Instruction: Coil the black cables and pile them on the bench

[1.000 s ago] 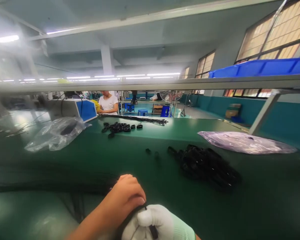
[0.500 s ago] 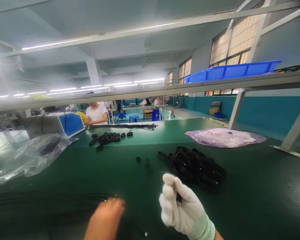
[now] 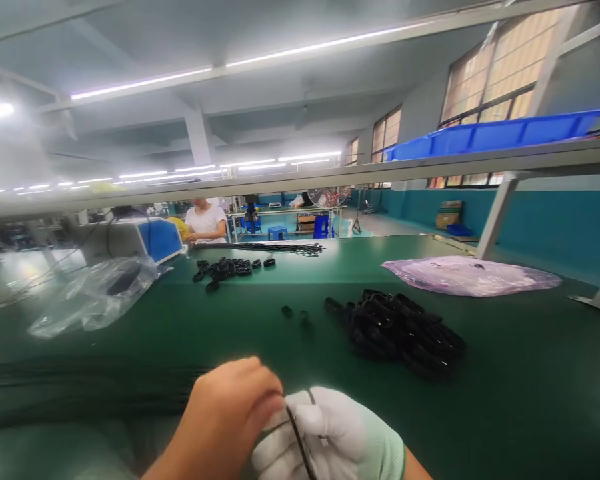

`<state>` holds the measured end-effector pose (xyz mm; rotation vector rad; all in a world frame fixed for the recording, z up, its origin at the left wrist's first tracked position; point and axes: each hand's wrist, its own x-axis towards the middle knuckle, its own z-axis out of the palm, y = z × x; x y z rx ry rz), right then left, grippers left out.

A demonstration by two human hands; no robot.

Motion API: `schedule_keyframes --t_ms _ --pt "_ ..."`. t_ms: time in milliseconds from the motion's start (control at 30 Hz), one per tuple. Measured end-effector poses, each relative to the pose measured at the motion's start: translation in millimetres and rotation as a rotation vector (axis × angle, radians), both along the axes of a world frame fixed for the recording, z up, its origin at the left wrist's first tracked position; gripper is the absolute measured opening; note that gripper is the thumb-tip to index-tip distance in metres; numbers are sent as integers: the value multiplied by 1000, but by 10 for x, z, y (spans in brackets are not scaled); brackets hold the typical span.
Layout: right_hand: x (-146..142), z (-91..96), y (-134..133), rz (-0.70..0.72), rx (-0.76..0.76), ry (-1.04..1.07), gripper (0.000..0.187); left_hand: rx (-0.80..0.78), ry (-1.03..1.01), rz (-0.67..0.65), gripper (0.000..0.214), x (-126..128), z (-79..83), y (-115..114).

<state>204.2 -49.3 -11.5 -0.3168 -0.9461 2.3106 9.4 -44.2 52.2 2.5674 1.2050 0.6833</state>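
My bare left hand [image 3: 230, 413] and my white-gloved right hand [image 3: 330, 433] meet at the bottom middle of the view. Both are closed on a thin black cable [image 3: 297, 437] that runs between their fingers. A bundle of long black cables [image 3: 80, 390] lies across the green table [image 3: 530, 400] to the left of my hands. A heap of black coiled cables [image 3: 405, 330] rests just beyond my right hand.
A clear plastic bag [image 3: 90, 297] lies at the left, a purple-tinted bag [image 3: 470, 275] at the right. Small black coils [image 3: 230, 268] sit farther back, beside a blue-and-white machine [image 3: 145, 239]. A person in a white shirt [image 3: 206, 221] sits across. A blue bin [image 3: 490, 133] sits on the overhead shelf.
My hands were together, came apart with the gloved right hand raised, and are together again on the black cable. The view has shifted slightly.
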Motion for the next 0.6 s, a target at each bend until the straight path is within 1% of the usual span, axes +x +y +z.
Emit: schedule_keyframes --t_ms 33,100,167,200,267,333,367,433,500,533,567,600 --pt "-28 -7 -27 40 -3 -2 48 -47 -25 4 16 29 66 90" --pt "-70 -21 -61 53 -22 -6 48 -137 -81 19 16 108 136 201" --pt "-103 -43 -74 19 -19 -14 48 -192 -122 29 16 185 117 252" --pt "-118 -55 -75 -3 -16 -14 48 -214 -134 32 15 212 74 272" --pt "-137 -66 -70 -41 -13 25 46 -272 -148 9 18 228 -70 331" --pt "-133 -45 -57 -64 -38 124 41 -325 -128 -17 27 191 -275 414" --pt "-121 -21 -46 -79 -54 182 38 -324 -95 -7 31 156 -392 452" --pt "-78 38 -14 -144 -74 275 30 -237 21 82 34 73 -642 482" --pt "-21 87 32 -270 -82 303 23 -83 170 193 32 1 -890 413" --pt "6 98 56 -352 -82 294 21 8 242 208 30 -22 -1002 340" --pt "27 98 79 -430 -85 272 20 113 301 176 28 -35 -1097 250" --pt "39 89 97 -492 -89 243 20 220 343 111 28 -39 -1164 152"
